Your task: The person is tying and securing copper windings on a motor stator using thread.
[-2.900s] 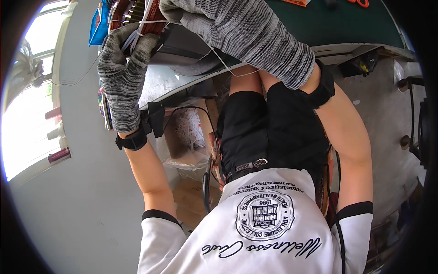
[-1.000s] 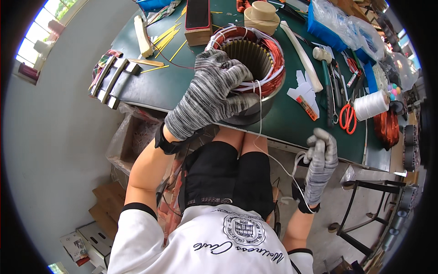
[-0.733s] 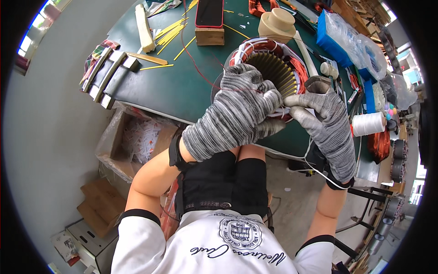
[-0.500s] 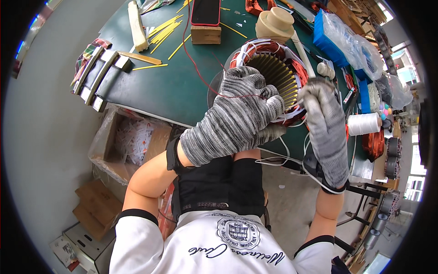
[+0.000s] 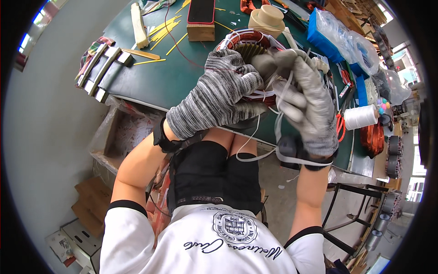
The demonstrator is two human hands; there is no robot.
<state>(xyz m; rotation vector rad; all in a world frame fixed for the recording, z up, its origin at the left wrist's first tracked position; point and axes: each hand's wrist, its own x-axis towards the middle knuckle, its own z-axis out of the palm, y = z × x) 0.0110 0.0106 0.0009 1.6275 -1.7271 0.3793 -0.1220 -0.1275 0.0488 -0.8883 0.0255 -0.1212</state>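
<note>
Green-topped workbench (image 5: 182,77), cluttered. Round motor stator with copper windings and white lacing (image 5: 248,43) sits at its near edge, just before my lap. My left hand (image 5: 219,98), in a grey knit glove, clamps the stator's rim, fingers curled together. My right hand (image 5: 303,98) pinches flat white lacing cord (image 5: 278,132) beside it. Judgement: keep cord taut, stator steadied. White thread spool (image 5: 360,118) lies right of stator.

Open green tabletop (image 5: 182,73) left (tools right)
</note>
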